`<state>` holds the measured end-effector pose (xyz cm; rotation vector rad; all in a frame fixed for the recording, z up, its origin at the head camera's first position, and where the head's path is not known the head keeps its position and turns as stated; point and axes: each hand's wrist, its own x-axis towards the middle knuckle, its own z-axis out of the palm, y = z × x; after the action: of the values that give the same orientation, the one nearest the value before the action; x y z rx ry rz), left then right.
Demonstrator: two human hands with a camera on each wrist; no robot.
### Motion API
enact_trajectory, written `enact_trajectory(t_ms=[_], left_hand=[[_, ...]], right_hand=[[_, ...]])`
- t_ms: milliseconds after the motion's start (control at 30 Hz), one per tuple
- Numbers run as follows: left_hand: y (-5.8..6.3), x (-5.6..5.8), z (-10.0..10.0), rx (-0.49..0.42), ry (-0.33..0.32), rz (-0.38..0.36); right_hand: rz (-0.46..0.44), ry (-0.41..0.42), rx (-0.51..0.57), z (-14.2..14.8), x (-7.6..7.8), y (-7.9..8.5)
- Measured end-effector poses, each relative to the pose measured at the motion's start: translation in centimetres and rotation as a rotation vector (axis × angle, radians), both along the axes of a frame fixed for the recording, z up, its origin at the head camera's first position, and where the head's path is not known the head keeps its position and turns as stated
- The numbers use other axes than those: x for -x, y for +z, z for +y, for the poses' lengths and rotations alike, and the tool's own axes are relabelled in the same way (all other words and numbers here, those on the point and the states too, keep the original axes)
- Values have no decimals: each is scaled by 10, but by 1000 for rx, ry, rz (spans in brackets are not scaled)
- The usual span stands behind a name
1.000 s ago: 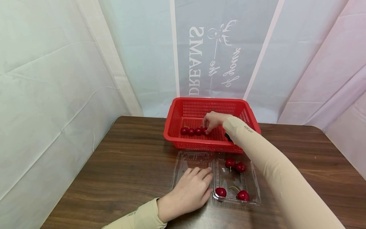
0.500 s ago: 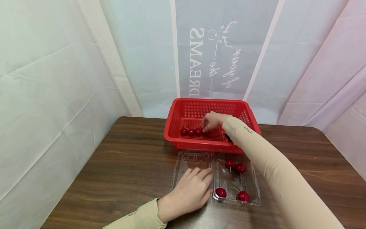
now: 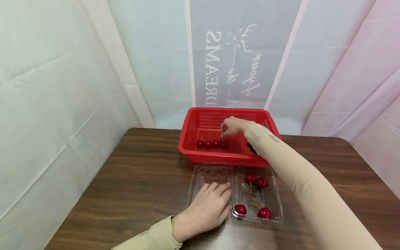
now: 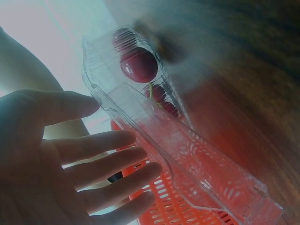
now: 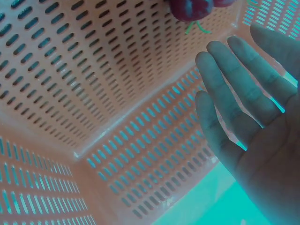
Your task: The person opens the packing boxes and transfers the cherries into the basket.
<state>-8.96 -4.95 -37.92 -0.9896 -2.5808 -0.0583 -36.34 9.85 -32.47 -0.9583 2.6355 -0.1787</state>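
Observation:
In the head view my right hand (image 3: pixel 231 126) is inside a red perforated basket (image 3: pixel 184 146), just above a short row of dark red cherries (image 3: pixel 207 143). Its fingers look extended in the right wrist view, with nothing between them. A cherry (image 5: pixel 191 8) with green stems below it shows beyond the fingertips there. My left hand (image 3: pixel 207 208) rests at a clear hinged plastic clamshell box (image 3: pixel 257 203), over the lid half (image 3: pixel 215 173). Straight left fingers (image 4: pixel 117 164) lie along its edge. The box's right half holds several cherries (image 3: pixel 261 182), some with stems.
The basket stands at the back of a dark wood table (image 3: pixel 140 173), right behind the clamshell box. A pale printed curtain (image 3: pixel 237 69) hangs behind the table, and light cloth (image 3: pixel 62 86) covers the left side.
My right hand's fingers have left the rightmost cherry in the basket row and risen slightly; that cherry now shows fully. My left hand has stayed in place at the box.

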Motion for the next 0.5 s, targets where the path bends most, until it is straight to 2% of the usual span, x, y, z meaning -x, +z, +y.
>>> enact_trajectory(t_ms=[500], left_hand=[[2,-2,1,-8,2,-18]], right_hand=[[12,0,55,5,-16,27]])
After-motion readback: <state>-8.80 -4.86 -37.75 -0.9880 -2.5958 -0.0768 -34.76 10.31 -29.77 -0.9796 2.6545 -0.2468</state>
